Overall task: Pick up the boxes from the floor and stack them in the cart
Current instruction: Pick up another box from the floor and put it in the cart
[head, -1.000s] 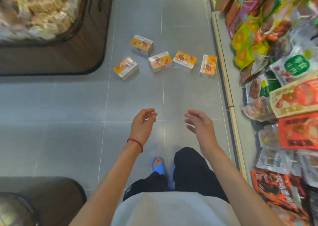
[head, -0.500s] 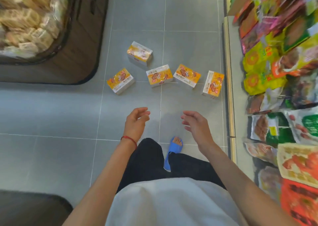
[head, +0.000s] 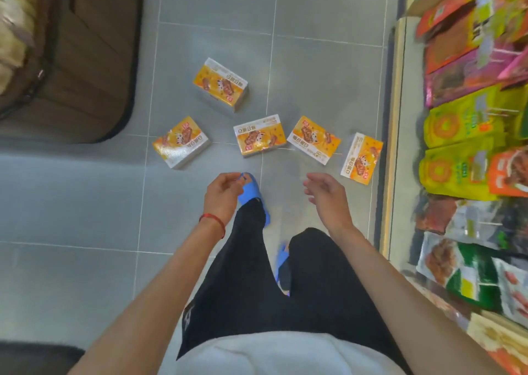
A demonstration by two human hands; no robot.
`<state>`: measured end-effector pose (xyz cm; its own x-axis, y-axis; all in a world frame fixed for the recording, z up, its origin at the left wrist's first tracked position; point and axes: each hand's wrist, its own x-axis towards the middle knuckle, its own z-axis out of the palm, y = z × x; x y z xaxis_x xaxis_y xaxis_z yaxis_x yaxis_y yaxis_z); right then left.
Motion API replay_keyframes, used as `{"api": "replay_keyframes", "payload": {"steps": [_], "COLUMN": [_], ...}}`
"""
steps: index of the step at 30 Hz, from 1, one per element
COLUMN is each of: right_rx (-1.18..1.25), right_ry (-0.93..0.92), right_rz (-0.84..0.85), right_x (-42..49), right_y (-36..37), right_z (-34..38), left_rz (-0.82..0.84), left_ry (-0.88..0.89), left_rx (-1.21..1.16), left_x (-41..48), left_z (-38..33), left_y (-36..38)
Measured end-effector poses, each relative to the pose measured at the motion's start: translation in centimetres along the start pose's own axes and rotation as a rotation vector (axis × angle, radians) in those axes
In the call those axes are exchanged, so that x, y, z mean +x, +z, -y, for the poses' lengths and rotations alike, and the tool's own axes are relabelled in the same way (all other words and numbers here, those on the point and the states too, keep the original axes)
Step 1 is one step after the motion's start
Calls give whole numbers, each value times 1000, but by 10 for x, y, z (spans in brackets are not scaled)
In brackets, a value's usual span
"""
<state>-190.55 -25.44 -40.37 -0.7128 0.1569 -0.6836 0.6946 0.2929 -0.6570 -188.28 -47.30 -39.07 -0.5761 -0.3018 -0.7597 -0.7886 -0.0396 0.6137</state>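
Several orange-and-white snack boxes lie scattered on the grey tiled floor: a far box point(head: 220, 84), a left box point(head: 181, 142), a middle box point(head: 259, 134), a right box point(head: 313, 140) and a rightmost box point(head: 361, 158) beside the shelf base. My left hand point(head: 224, 196), with a red string at the wrist, hangs in front of me with loosely curled fingers and holds nothing. My right hand point(head: 328, 197) is relaxed too, empty, a short way before the right box. No cart is in view.
A brown display stand point(head: 77, 68) with bagged snacks fills the upper left. A shelf point(head: 395, 134) of colourful snack packets runs along the right. My legs in black trousers and blue slippers point(head: 251, 194) stand just before the boxes.
I have stepped forward, so the boxes now lie much closer. My left foot has come forward under my left hand. Both hands stay empty in front of me.
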Motion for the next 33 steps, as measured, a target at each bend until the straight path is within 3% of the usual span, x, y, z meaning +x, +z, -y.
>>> {"api": "replay_keyframes", "payload": {"steps": [7,15,22,29,33], "right_rx": [-208,-474,-705,-1036,-1118], "right_ry": [-22,-20,-164,-370,-428], "right_rz": [46,177,196,188,181], "right_x": [138,303,431,540,559], "right_y": [39,90,138,177,184], "right_z": [-9,-73,-152,-212,-228], "left_rz": [-13,-55,-126,-11,65], "left_ry": [-175,-216,-150,-156,-16], "left_rx": [32,188,162,65,53], "left_x": [131,300,435,539,561], "left_z": [-2,79,164,233,247], "left_y": [22,68,97,119,132]}}
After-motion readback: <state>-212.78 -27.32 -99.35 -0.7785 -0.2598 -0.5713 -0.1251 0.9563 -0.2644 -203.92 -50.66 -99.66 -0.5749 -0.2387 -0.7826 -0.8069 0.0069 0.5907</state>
